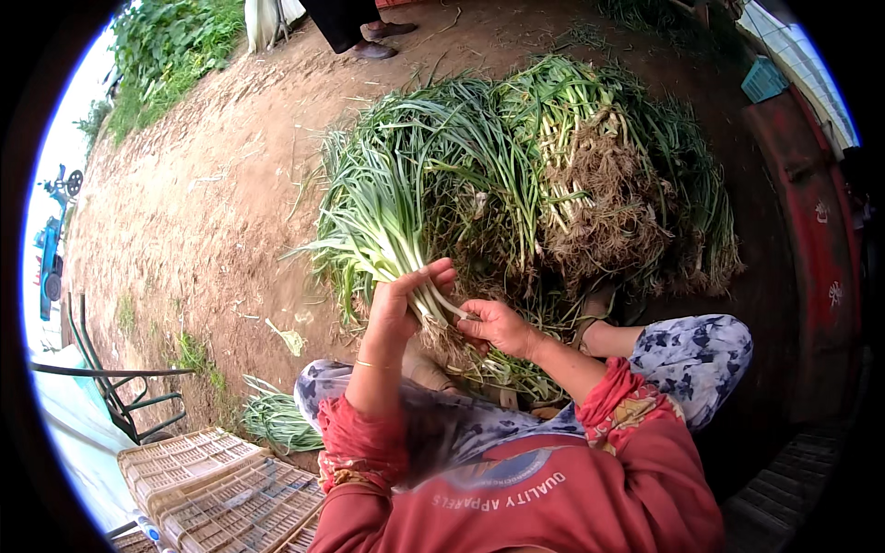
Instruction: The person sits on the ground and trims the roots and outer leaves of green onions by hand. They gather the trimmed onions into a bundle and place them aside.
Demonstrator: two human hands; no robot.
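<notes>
My left hand point(408, 294) is wrapped around a bunch of green onions point(390, 238), its leaves fanning up and away from me. White stalks and brown roots point(437, 337) hang out below the grip. With thumb and fingers, my right hand point(499, 327) pinches the lower end of one white stalk point(448, 304) beside that bunch. Just beyond both hands lies a large heap of green onions point(477, 131). On its right part, a pile with tangled, soil-brown roots point(605, 186) faces me. Loose leaves and trimmings point(515, 373) lie on the ground between my feet.
Plastic crates point(228, 491) stand at my lower left, near a small bundle of green leaves point(276, 415) and a metal-framed cart point(117, 394). A red metal panel point(802, 228) runs along the right, with a blue basket point(764, 79) on top. Another person's feet point(377, 43) are at the far side.
</notes>
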